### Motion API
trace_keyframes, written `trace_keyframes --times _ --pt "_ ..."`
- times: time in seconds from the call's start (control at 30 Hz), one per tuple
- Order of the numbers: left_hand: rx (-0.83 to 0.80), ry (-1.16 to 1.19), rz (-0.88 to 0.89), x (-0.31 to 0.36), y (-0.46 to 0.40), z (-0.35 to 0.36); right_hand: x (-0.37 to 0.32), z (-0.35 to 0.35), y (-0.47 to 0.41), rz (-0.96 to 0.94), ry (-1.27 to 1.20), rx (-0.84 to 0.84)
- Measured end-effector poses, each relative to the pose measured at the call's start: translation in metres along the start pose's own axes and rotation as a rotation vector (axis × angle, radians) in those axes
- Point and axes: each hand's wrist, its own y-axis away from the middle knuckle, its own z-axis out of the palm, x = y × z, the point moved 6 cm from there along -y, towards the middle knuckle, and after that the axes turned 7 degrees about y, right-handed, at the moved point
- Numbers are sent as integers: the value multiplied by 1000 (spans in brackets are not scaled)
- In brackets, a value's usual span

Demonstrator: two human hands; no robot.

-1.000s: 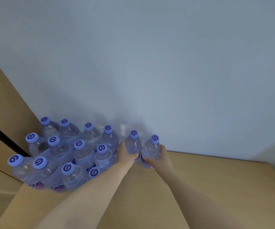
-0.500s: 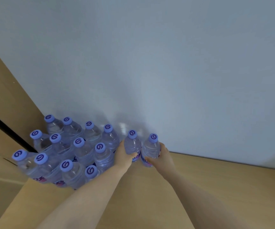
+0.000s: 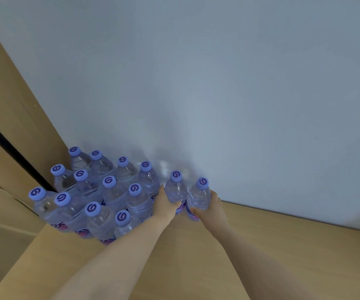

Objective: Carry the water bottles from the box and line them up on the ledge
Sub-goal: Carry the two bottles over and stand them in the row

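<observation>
Water bottles (image 3: 109, 198) stood massed on a wooden ledge (image 3: 283, 245).
Left hand (image 3: 163, 204) and right hand (image 3: 211, 210) each clasped one bottle upright against the wall (image 3: 218, 83), apparently extending the row.

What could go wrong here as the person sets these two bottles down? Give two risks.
1. The left hand is wedged between its bottle and the packed group of bottles; pulling out may topple neighbours.
2. The right hand holds its bottle right beside the other, so they may knock together on the ledge.
</observation>
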Motion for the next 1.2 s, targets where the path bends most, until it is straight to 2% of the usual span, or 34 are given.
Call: trace_keyframes --times 0.23,0.33,0.47,0.57,0.73,0.9,1.07,1.2 --pt "19 -48 25 -15 21 2 40 9 14 194 109 -67" --pt "-37 -33 -39 -33 33 9 56 19 26 250 178 -151" --pt "-133 -146 -170 -67 57 13 57 36 41 207 253 -230" --pt "-168 -185 -182 -84 75 8 53 47 51 185 319 -222" --pt "-229 -232 -157 -104 101 -18 37 76 75 131 362 -319" --pt "-207 -270 -196 -140 126 -80 7 122 112 56 477 -398" --pt "-107 -278 -288 -182 152 -177 -42 193 152 -41 603 -576" --pt "-53 -280 -362 -223 183 -264 -96 261 181 -112 638 -615"
